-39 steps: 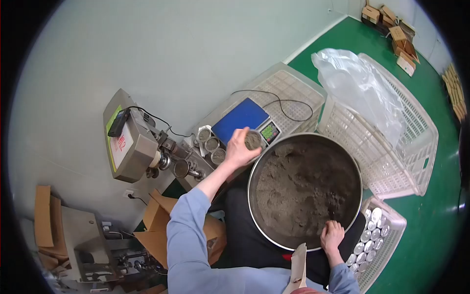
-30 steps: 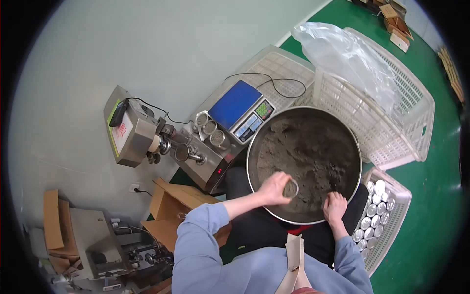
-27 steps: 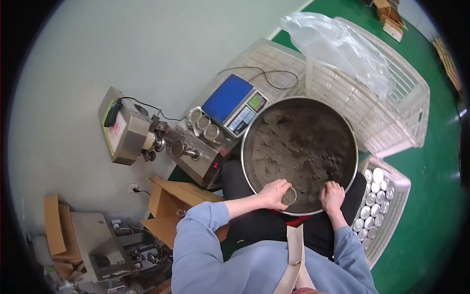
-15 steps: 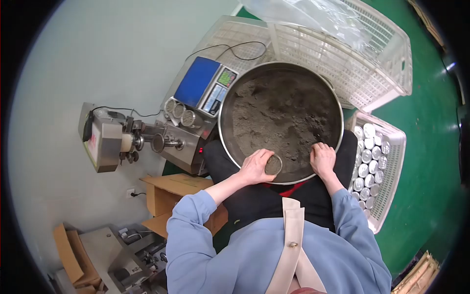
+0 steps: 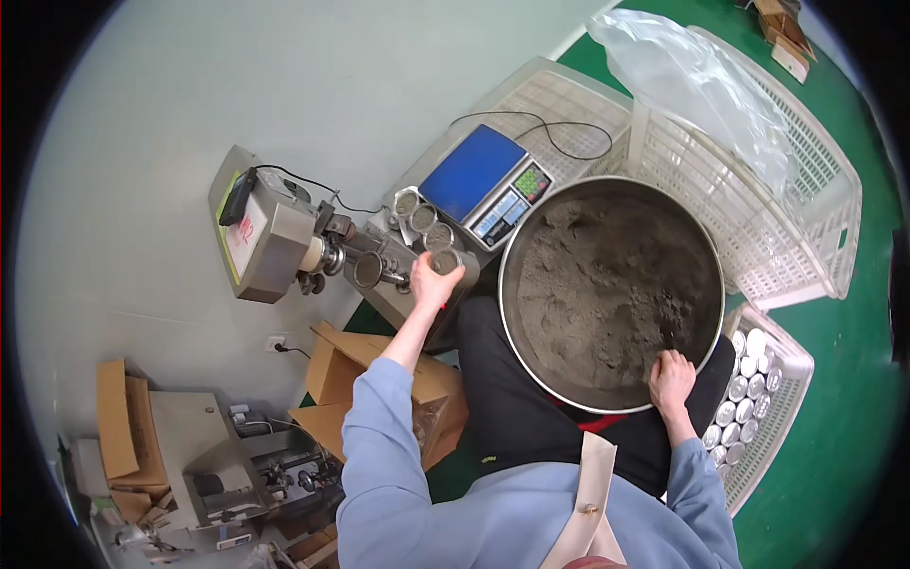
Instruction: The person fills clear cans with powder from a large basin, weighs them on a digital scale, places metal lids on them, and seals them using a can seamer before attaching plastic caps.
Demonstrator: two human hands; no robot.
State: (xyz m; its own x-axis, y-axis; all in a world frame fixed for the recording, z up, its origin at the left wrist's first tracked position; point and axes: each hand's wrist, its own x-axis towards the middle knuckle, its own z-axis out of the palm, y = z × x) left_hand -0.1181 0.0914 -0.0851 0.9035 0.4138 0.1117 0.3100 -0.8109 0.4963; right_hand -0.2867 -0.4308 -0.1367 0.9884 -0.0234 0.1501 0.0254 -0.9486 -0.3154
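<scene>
My left hand (image 5: 436, 284) is closed round a small round can (image 5: 445, 261) filled with grey-brown powder, at the end of a row of similar filled cans (image 5: 423, 219) on the metal base of a machine. To the right stands a wide metal basin (image 5: 505, 318) with loose grey-brown powder (image 5: 607, 294) inside. My right hand (image 5: 672, 381) rests at the basin's near right rim with its fingers curled inward over the powder. What those fingers hold, if anything, is hidden.
A machine (image 5: 275, 237) with a round plate (image 5: 368, 269) stands left. Behind is a scale (image 5: 474, 171) with a blue platform. White crates (image 5: 701, 190) stand beyond the basin; a white basket (image 5: 787, 398) of silver cans is at right. Open cardboard boxes (image 5: 379, 365) sit at lower left.
My left hand has carried the filled can from the basin leftward to the row on the machine base. My right hand has stayed by the basin's near rim. The view has turned left.
</scene>
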